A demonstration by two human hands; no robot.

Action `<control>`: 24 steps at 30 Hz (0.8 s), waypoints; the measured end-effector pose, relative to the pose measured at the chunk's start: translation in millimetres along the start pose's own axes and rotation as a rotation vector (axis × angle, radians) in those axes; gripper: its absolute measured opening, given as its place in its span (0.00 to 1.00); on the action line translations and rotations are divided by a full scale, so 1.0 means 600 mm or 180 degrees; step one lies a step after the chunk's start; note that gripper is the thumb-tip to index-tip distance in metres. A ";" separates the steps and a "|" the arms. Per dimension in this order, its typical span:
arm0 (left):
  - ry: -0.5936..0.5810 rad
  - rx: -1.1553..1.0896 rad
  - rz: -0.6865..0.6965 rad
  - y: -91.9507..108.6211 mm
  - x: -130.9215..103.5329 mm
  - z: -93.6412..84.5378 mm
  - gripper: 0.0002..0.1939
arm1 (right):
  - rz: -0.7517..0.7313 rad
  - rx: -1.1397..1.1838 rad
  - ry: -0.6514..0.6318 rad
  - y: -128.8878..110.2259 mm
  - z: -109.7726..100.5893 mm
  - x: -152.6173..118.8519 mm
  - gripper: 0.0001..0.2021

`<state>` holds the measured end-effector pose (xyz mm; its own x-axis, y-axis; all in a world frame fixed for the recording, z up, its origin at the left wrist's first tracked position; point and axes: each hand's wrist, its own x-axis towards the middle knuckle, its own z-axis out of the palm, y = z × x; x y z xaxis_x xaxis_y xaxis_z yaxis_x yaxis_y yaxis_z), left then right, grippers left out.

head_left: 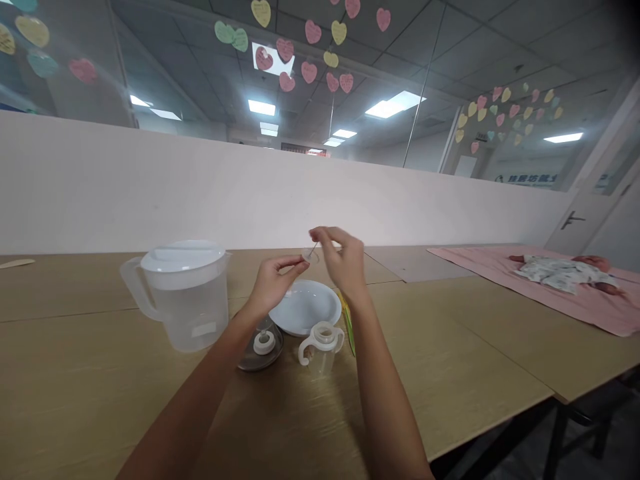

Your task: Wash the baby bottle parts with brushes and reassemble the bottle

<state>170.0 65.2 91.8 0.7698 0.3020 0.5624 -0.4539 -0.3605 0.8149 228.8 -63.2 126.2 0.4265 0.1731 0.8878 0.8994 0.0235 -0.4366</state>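
Above a white bowl (304,312), my left hand (275,283) pinches a small clear piece (307,254), perhaps a bottle teat. A thin rod (313,249) reaches down to that piece from the closed fingers of my right hand (345,257), which is slightly blurred; the rod's tip is too small to make out. Below the hands stands an open clear bottle (321,360) with two white handles. Left of it, partly behind my left forearm, a grey dish (260,362) carries a white collar ring (264,343). A yellow-green long-handled item (349,327) lies beside the bowl, partly covered by my right arm.
On the left is a lidded translucent pitcher (193,307) with liquid. A doll (555,272) lies on a pink cloth (480,267) at the right. A wooden stick (17,263) rests far left. A white wall (150,187) runs behind the table, whose front edge slopes away at right.
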 end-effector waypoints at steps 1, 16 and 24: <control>-0.0014 0.0149 0.0032 0.002 0.000 -0.001 0.16 | 0.0094 0.0147 0.0225 0.001 -0.007 0.003 0.14; -0.0597 0.0744 -0.0143 -0.017 0.003 -0.018 0.14 | 0.1424 0.0883 0.2034 0.151 -0.122 0.001 0.11; -0.0654 0.1977 0.0076 -0.061 0.010 -0.019 0.12 | 0.2863 0.0227 0.0236 0.271 0.030 -0.074 0.06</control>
<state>186.3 90.0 66.9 0.8607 0.1351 0.4908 -0.1755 -0.8263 0.5352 354.4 -49.4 13.0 0.9728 0.0916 0.2129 0.2163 -0.0286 -0.9759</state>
